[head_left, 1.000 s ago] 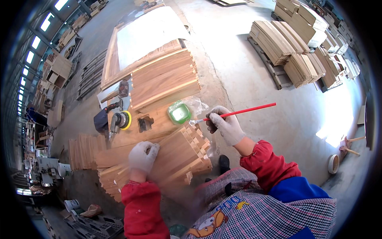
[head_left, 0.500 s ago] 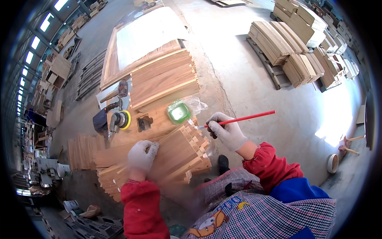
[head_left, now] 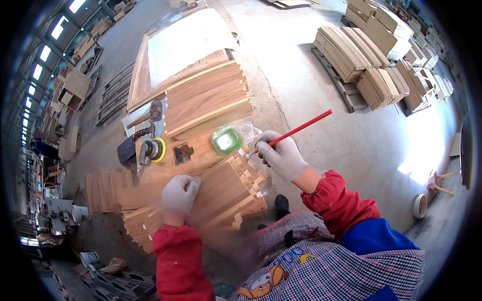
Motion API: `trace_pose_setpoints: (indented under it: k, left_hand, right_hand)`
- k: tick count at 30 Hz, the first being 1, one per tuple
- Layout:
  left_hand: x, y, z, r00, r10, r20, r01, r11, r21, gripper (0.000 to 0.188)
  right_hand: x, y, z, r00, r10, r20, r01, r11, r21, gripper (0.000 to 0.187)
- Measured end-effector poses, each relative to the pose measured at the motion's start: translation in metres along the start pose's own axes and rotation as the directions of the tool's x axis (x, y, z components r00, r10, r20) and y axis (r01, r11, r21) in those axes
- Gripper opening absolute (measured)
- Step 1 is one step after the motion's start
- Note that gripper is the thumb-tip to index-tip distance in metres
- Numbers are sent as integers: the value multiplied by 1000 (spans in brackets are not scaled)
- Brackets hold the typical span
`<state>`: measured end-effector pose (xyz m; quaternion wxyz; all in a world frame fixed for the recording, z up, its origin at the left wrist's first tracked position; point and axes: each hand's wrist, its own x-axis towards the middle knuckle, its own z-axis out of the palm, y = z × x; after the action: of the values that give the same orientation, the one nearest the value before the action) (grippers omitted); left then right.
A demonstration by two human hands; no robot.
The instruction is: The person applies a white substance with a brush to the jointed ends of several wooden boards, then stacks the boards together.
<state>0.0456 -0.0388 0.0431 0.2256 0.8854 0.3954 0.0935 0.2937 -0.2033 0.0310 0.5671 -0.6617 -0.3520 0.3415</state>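
My right hand [head_left: 282,156], in a white glove with dark fingertips, grips a thin paintbrush [head_left: 306,125] by its red handle. The brush slants down to the left, its pale tip at the notched ends of a stack of wooden slats [head_left: 221,188]. Over the near left part of that stack is my left hand [head_left: 179,196], also gloved. Its fingers are curled with thumb and forefinger together; what they hold, if anything, is hidden. Just beyond the brush tip stands a green tub [head_left: 225,140] with white stuff inside, partly wrapped in clear plastic.
A second slat stack [head_left: 206,103] lies beyond the tub. To the left are a sander with a yellow pad [head_left: 156,150], a hammer [head_left: 140,132] and a mallet [head_left: 154,111]. Pallets of boards [head_left: 346,52] stand at the far right, and a bucket [head_left: 420,205] is at right.
My right hand has shifted slightly left and away from me, and the brush is tilted more steeply, its tip now lower against the slat ends. My left hand has barely moved.
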Motion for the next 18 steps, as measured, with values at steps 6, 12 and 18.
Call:
trace_pose_setpoints:
  k: [6, 12, 18]
  left_hand:
    - [-2, 2, -2, 1000, -4, -12, 3, 1000, -20, 29]
    - [1, 0, 1, 999, 32, -11, -32, 999, -7, 28]
    - [0, -2, 0, 999, 33, -16, -33, 999, 5, 27]
  right_hand:
    - [-24, 7, -5, 998, 53, 37, -52, 999, -8, 12]
    - [-22, 3, -3, 995, 104, 9, -103, 960, 262, 11]
    - [-21, 12, -7, 994, 99, -48, -87, 976, 198, 11]
